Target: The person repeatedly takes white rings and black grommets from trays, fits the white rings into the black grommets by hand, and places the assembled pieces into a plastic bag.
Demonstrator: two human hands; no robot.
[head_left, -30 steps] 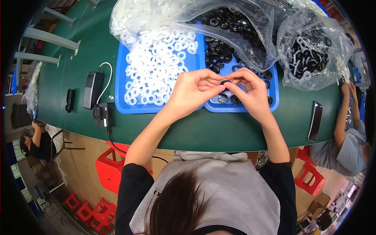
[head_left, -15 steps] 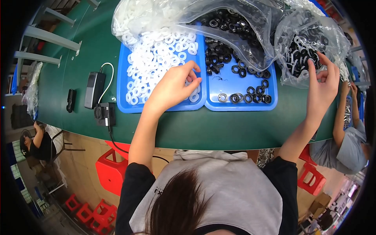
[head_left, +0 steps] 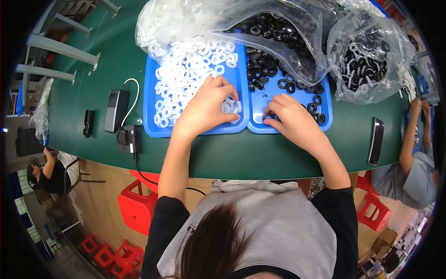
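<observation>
My left hand is over the left blue tray, which holds a heap of white plastic rings. Its thumb and forefinger are apart, with several white rings lying between and beneath them; the other fingers curl out of sight. In the right blue tray, my right hand reaches down at the near left part. Its thumb and forefinger close around a black ring, partly covered by the fingers. More black rings lie to the right of that hand.
Clear plastic bags of white and black rings lie across the trays' far side. A bag of mixed black and white rings stands at right, beyond a phone. Left are a black device and a cabled box. A co-worker sits right.
My right hand has left the bag of mixed rings and moved left to the black rings in the right tray. My left hand has stayed over the white rings. The phone is now uncovered.
</observation>
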